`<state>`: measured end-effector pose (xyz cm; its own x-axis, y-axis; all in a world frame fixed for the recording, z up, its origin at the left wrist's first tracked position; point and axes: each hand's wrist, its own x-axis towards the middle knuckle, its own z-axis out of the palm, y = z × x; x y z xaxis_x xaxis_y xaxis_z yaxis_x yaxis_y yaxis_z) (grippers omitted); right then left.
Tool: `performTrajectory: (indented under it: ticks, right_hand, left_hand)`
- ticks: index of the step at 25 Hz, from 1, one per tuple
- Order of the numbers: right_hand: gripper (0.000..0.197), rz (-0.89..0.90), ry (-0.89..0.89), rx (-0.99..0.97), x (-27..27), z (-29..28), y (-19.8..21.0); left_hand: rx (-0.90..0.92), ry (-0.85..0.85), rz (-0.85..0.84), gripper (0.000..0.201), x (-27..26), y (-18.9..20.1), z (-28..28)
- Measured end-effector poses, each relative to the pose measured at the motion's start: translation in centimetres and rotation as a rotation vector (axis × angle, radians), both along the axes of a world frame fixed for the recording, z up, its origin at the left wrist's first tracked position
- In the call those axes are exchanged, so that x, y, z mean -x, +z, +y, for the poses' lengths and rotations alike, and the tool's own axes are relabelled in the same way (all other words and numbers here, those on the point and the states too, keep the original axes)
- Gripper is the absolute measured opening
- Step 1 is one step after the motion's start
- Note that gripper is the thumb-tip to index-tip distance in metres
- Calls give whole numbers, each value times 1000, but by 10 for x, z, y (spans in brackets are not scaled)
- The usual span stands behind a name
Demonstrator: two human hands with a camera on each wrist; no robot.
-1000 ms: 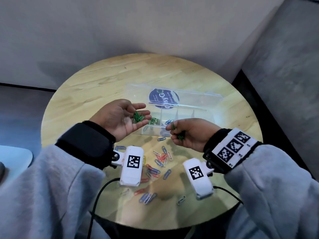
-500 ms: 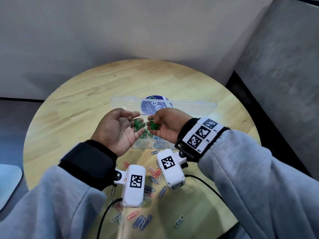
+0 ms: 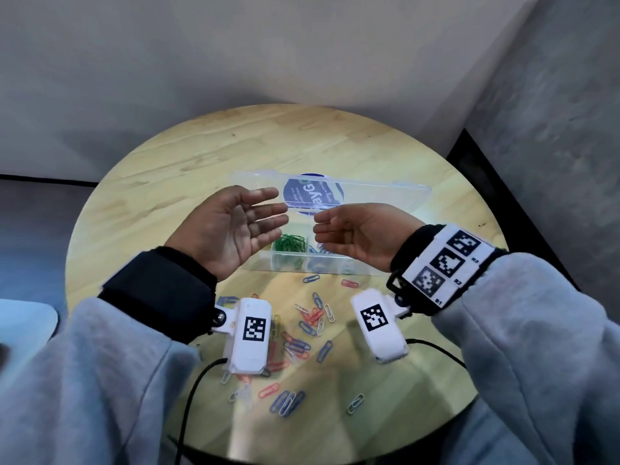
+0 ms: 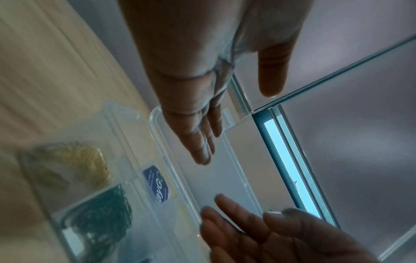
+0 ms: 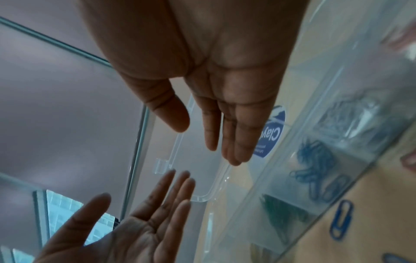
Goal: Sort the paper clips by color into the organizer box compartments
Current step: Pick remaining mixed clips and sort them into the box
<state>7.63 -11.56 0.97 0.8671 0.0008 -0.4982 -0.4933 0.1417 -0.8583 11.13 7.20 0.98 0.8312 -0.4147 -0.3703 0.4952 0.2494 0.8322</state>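
Head view shows the left hand (image 3: 231, 229) and right hand (image 3: 359, 234) empty with fingers spread above the organizer box (image 3: 335, 263) at centre frame, where a careless sweep toward the loose paper clips (image 3: 302, 333) lower down could jostle the green clips (image 3: 290, 245) into neighbouring compartments.

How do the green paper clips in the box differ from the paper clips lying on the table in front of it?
The green paper clips are one colour; the loose paper clips mix blue, red and pale ones. The green ones sit heaped inside one compartment of the organizer box; the loose ones lie scattered flat on the table, nearer the person. Neither group is touched: the left hand and right hand are open above the box.
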Motion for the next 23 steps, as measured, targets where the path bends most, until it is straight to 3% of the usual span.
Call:
performTrajectory:
  ticks: [4, 6, 8, 11, 13, 17, 20, 23]
  right_hand:
    - [18, -27, 115, 211, 25, -4, -7]
    - [16, -13, 268, 429, 36, -6, -19]
    - [12, 9, 443, 685, 45, -7, -31]
    - [11, 3, 659, 1012, 52, -6, -42]
    - [12, -25, 719, 1219, 54, -6, -45]
    - [15, -26, 678, 1244, 52, -6, -52]
    - [24, -27, 705, 1217, 50, 2, -56]
    - [25, -34, 788, 1277, 45, 10, -58]
  left_hand:
    - [-410, -143, -129, 13, 12, -3, 11]
    - [-689, -270, -212, 19, 16, -8, 18]
    - [-902, -402, -282, 9, 22, -12, 20]
    - [-1220, -548, -442, 11, 30, -24, 20]
    - [-1450, -594, -549, 10, 36, -26, 17]
    - [-1505, -649, -564, 19, 39, -36, 11]
    - [-1562, -693, -598, 8, 43, -43, 2]
    - [-1620, -701, -598, 28, 41, -48, -4]
